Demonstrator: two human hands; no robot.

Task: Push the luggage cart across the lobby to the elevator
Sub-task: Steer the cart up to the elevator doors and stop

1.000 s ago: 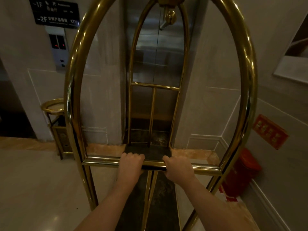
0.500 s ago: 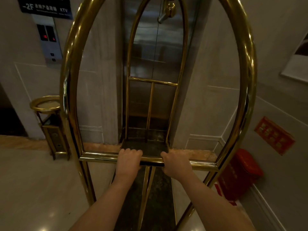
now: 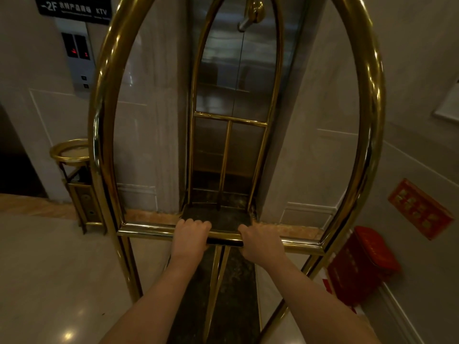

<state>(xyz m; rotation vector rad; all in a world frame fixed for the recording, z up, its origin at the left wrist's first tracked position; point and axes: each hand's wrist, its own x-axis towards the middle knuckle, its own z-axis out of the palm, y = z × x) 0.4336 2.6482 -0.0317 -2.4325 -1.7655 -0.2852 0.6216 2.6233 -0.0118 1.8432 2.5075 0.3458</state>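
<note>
**Cart at the closed elevator, little room left to roll**

Nearest the camera, the left hand (image 3: 190, 235) and the right hand (image 3: 260, 242) grip the horizontal push bar (image 3: 149, 230) of the luggage cart (image 3: 370, 135), fingers curled over it and pressed together, knuckles up, with a short stretch of bar between them. The cart's dark deck (image 3: 231, 289) runs forward from under the bar, and its far arch (image 3: 270, 100) stands right at the elevator doors (image 3: 218, 70), which are closed.

The main risk, as a judgement: any further push would drive the far end into the steel doors, since nothing shows them opening. The call panel (image 3: 78, 55) sits off to the left, past the near arch, so freeing a hand to reach it may let the cart drift. The ashtray stand (image 3: 74, 167) lies just beside the left upright, and the red bin (image 3: 365, 264) near the right one, so a swerve could clip either.

Compared with a second ago, the panel and ashtray stand sit lower-left and closer in view, and the wall sign has slid up toward the frame edge. The grip is unchanged.
</note>
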